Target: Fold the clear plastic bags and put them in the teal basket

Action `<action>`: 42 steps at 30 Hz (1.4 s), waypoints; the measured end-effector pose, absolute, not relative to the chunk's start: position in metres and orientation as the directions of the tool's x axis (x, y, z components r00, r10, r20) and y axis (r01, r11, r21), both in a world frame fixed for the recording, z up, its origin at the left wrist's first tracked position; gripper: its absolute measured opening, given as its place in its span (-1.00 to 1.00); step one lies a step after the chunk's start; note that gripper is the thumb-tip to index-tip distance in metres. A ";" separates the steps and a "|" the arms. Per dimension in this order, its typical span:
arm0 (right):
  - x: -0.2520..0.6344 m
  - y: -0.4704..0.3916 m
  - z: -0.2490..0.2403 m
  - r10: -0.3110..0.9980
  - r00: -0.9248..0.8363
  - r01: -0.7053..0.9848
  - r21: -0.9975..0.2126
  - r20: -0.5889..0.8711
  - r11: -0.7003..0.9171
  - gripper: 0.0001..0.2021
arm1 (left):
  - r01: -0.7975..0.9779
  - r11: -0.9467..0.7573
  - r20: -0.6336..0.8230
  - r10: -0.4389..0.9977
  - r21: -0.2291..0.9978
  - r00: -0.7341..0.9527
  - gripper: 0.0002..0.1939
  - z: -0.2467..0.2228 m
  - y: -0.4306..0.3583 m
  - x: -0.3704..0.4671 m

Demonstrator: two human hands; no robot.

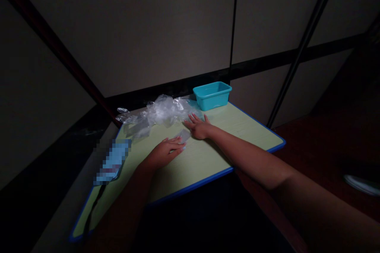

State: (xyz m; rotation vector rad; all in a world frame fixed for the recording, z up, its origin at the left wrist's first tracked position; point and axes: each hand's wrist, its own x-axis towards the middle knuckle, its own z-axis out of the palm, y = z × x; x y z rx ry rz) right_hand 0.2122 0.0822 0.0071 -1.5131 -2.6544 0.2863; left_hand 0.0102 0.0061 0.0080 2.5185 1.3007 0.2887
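Observation:
My left hand [166, 152] lies low over the middle of the table, fingers stretched out, its fingertips at a small pale translucent piece [184, 136]. On the other side of that piece my right hand [199, 127] is spread, palm down, its fingertips near the edge of the crumpled clear plastic [164, 110]. The plastic is heaped along the table's back edge. Behind my right hand stands a turquoise rectangular tub [212, 97], upright, with nothing visible inside.
The pale yellow-green table [208, 166] has a blue rim. A blurred-out light blue flat object [114, 162] lies at its left edge, with a dark strap below it. Panelled doors [166, 27] stand behind the table.

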 end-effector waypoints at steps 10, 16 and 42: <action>0.217 0.091 0.025 0.966 -0.247 0.418 -0.892 0.069 0.171 -0.69 | 0.700 -0.616 0.215 0.785 0.361 0.581 -0.59 0.005 0.007 0.010; 0.222 0.086 0.034 0.932 -0.284 -0.011 -0.971 -0.226 -0.239 -0.85 | 0.699 -0.610 0.194 0.788 0.374 0.584 -0.58 0.001 0.008 0.010; 0.229 0.093 0.035 0.835 -0.400 -0.232 -0.839 -0.378 -0.492 -0.79 | 0.702 -0.617 0.195 0.784 0.357 0.590 -0.62 -0.004 0.011 0.008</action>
